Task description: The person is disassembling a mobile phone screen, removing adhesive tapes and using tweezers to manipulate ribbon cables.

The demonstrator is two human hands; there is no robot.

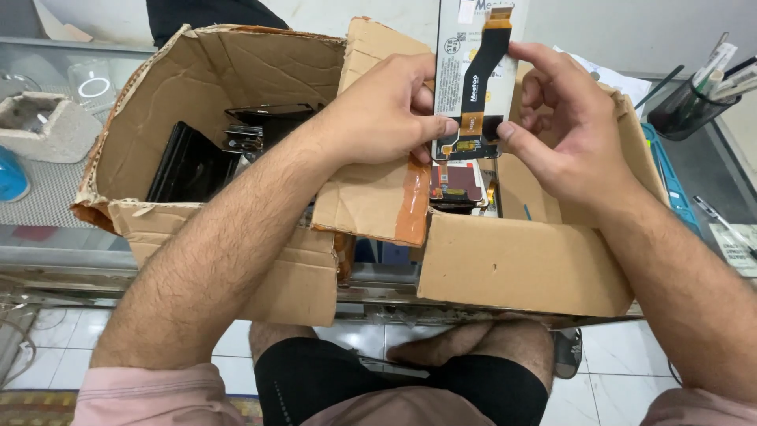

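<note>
The fingers of the left hand (384, 106) pinch the left lower edge of a phone screen panel (456, 71), thumb tip pressed on its near face and the other fingers curled behind it. The fingers of the right hand (569, 130) grasp the same panel from the right: the thumb tip rests at its lower right corner, the index finger arches over toward the upper part, and the rest fold behind. The panel stands upright between the two hands, held above the middle of an open cardboard box (505, 264), its back face toward the camera. Down this grey-white back runs a black flex ribbon (482, 59) with orange-brown ends, the lower end spreading into a dark connector patch right between the two thumbs. A small white sticker sits on the left part of the panel's back, and a pale label at its top edge.

Just below the panel, inside the box, lies another part with a dark red square face (456, 183). The box flaps stand open, torn and creased; a strip of brown tape (414, 201) runs down the near middle flap. In the left compartment, black flat panels (189, 166) lean on edge. Far right, a dark cup of pens (694, 106) stands on the counter; far left sits a grey moulded pulp block (43, 126).
</note>
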